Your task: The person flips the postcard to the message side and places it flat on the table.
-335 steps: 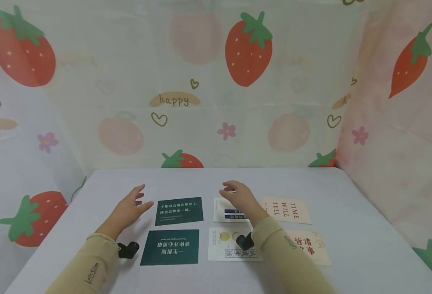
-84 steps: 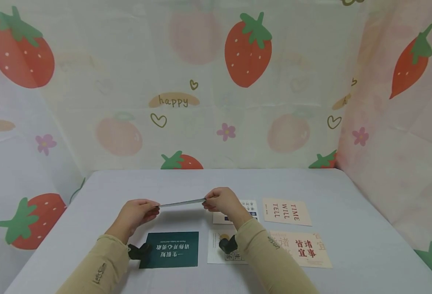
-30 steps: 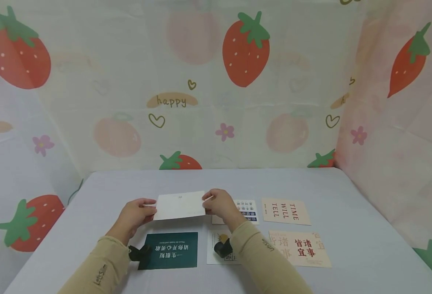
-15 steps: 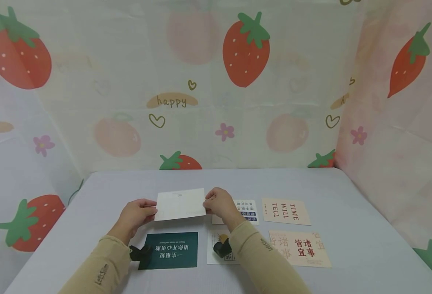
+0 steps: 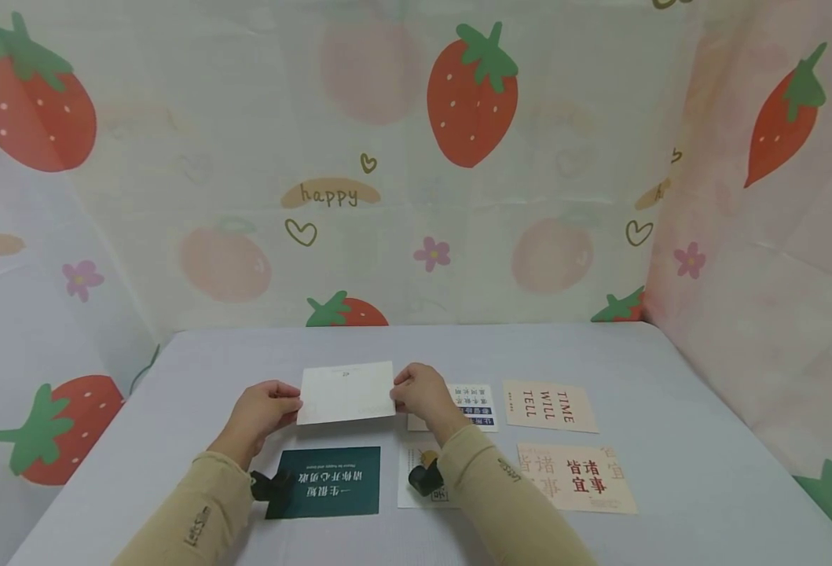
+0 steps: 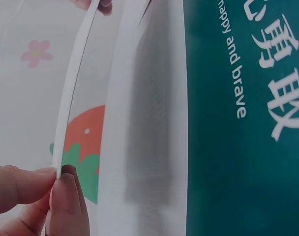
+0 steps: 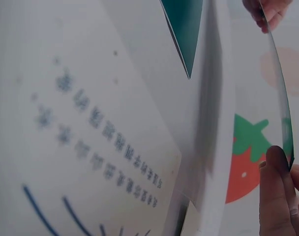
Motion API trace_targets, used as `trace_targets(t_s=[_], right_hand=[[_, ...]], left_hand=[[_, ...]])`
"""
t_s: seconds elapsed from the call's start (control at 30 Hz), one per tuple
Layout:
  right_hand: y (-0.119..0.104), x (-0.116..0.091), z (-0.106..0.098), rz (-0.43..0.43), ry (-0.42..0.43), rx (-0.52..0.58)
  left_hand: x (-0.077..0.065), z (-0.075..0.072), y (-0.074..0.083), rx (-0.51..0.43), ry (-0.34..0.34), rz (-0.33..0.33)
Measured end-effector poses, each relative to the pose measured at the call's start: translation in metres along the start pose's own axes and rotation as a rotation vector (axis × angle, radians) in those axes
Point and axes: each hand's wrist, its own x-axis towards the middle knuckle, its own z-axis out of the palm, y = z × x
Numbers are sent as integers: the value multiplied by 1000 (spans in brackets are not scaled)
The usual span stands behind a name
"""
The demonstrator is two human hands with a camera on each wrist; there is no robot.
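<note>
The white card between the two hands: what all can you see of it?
The white card is a thin rectangle, paper-like in look. The side facing the head camera is nearly blank, with a small mark near its top edge, too small to read. It is held tilted above the table, bowing slightly in the right wrist view. The left hand pinches one short edge, the right hand the other.
</note>
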Motion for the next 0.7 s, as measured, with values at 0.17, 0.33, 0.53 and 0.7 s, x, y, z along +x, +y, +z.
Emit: trace_targets(t_s=[0.17,0.33,0.53,0.7], right_hand=[[-1,-1,1,22,-3,-8],[-2,-2,2,37,-11,-32],[-4,-3,2,57,-18,-35],[-1,-3,3,74,-32,-55]], left_hand=[[2,-2,1,7,-2,-25],[2,-4,1,0,-9,-60],[1,-3,2,11,-14,-64],[1,-2,2,-18,-12,-71]])
